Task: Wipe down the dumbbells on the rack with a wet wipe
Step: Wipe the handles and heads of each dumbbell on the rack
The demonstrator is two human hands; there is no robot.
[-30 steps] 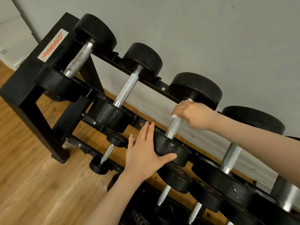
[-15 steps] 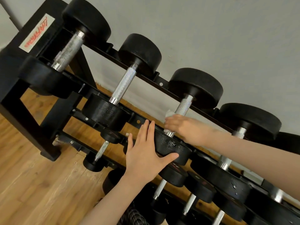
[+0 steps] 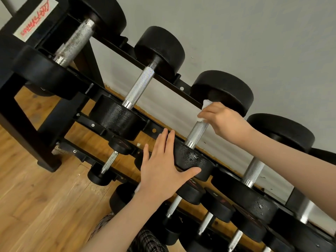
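Our right hand (image 3: 224,118) slid the soft wipe (image 3: 204,108) up the bar (image 3: 197,131); left hand (image 3: 161,161), spread flat, steadies the heavy dumbbell (image 3: 192,159).

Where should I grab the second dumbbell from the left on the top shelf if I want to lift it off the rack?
Grip the second dumbbell by its knurled steel handle, coming from above and in front with the palm wrapped round the middle. The bar lies bare between the two black heads and slopes up toward the wall, while the heads look too wide for one hand and sit in the rack.
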